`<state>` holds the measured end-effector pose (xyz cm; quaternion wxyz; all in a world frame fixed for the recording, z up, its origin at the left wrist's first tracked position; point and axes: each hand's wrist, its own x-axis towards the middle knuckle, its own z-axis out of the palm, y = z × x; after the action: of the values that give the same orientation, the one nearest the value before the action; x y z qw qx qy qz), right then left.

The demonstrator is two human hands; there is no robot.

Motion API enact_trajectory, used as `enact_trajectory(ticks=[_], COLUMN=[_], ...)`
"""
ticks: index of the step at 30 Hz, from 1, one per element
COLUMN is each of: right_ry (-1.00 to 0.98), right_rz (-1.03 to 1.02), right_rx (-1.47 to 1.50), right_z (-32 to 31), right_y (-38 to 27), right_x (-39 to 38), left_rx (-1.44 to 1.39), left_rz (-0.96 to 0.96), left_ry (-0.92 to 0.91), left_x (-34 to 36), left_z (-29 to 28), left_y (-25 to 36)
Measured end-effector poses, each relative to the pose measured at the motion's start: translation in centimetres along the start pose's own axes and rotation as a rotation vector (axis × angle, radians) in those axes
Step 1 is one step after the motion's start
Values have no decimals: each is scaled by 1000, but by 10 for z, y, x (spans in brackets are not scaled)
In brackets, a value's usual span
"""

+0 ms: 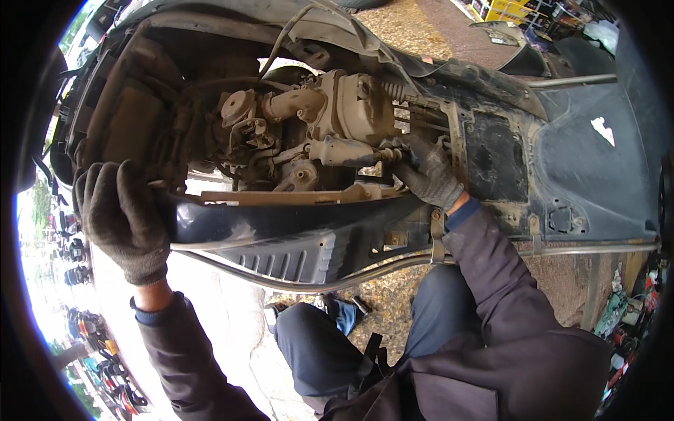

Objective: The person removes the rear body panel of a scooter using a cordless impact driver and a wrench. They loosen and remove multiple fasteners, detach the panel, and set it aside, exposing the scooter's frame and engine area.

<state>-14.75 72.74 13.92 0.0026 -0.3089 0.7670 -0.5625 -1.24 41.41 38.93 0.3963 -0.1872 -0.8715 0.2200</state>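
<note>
A two-wheeler, apparently a scooter, lies open before me, its dusty engine [351,112] exposed. My left hand [123,221], in a dark grey work glove, rests with bent fingers over the end of the dark side panel [232,223]. In a matching glove, my right hand [427,168] reaches into the engine bay. Its fingers close near a small metal fitting [387,154] at the end of a dusty cylindrical part [342,152]. What exactly those fingertips grip is hidden. Left of the engine housing sits a round-capped part [237,107], probably the carburettor.
A metal tube [316,286] curves along the near side of the frame. To the right are the footboard [496,156] and a grey plastic panel [593,147]. A thin hose [282,38] rises behind the engine. On the ground by my knees lies a blue cloth [342,316].
</note>
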Motion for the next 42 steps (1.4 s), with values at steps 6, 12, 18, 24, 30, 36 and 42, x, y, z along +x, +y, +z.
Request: enact_trajectory(ticks=[6,12,18,24,30,36,42], right_ry=[264,419,555,727,80,-276,-29], right_rz=[-80,279,311,509,796,1160,1267], right_rx=[-347,-309,-204,609,-206,-362,-621], right_z=[-25,-55,-54,-40,-47,-106,-211], right_y=[-30,-51,-12,-17,-155,-336,-489], right_x=[-41,-141,-169,-162,-219,-288,-380], left_rx=[51,12,-9,-104,-282,-744,-1079], left_rz=[-95,-396,-428,-500,-541,-613,-435], left_ry=[-38,-15,68,-36,-475,-233,-913], left_x=[-2,0,0,8,31,8,-52], left_z=[-7,-10,-18,-29,-67,-154,-241], left_y=[1,8,10,5,-14,10,126])
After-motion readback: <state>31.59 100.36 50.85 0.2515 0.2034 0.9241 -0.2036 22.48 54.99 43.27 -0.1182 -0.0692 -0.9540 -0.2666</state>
